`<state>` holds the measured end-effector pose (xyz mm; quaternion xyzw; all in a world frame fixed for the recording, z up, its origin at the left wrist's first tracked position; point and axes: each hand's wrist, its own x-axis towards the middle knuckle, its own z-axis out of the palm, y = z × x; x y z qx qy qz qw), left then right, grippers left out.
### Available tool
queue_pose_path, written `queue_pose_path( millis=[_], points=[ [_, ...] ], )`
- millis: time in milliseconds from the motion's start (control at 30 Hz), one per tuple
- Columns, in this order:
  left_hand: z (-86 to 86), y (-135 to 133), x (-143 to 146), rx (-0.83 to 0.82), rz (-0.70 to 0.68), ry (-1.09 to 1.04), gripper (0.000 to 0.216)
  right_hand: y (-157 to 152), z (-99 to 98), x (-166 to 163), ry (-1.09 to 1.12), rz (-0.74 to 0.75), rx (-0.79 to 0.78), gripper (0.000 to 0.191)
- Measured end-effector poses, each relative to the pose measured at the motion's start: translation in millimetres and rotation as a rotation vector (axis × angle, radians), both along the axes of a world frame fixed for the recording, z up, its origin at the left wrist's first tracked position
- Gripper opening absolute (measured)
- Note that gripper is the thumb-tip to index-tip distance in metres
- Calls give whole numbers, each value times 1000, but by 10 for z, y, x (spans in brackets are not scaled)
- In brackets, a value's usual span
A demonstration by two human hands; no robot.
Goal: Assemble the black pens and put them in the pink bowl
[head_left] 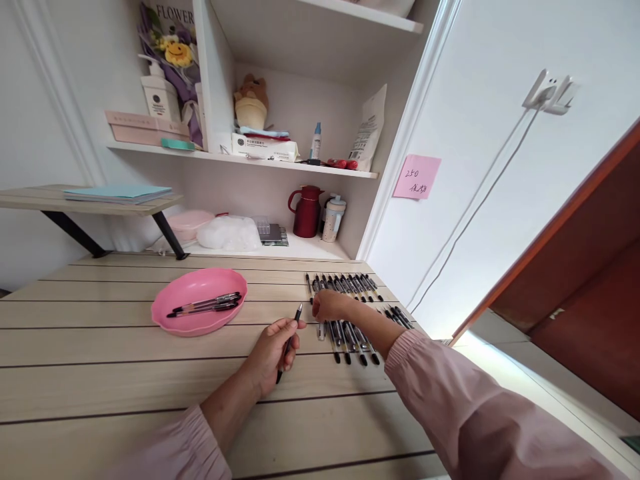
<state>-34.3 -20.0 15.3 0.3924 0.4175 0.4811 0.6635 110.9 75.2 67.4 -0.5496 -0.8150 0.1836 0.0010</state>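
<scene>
My left hand (279,347) is closed around a black pen (285,347), held at a slant with its silvery tip pointing up and away. Bent over the left end of the pens, my right hand (331,305) has its fingers drawn together, and whatever they grip is hidden. A back row of black-capped pens (345,285) lies just beyond that hand. Closer to me is a second row of pens (353,343), partly covered by my right hand and forearm. Off to the left, a pink dish (200,329) holds several pens (207,305).
A small raised shelf (30,198) with blue-covered papers (117,193) stands at the back left. Behind the table, a cubby holds a red jug (307,212), a pale bottle (333,220) and a white plastic bag (229,233). A wall borders the right side.
</scene>
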Motion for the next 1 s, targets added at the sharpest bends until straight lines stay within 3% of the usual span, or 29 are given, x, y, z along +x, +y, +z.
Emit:
queue_pose_path(
  millis=[233,600,1000],
  points=[
    [-5,2,-3,0,1,15,31,22,-149,4,-43,-22,59,21],
    [21,-12,8,-10,8,11,31,-49,-195,142,-54,-61,202,20],
    [21,-12,8,-14,-2,16,33,-194,-294,166,-84,-42,210,23]
  ],
)
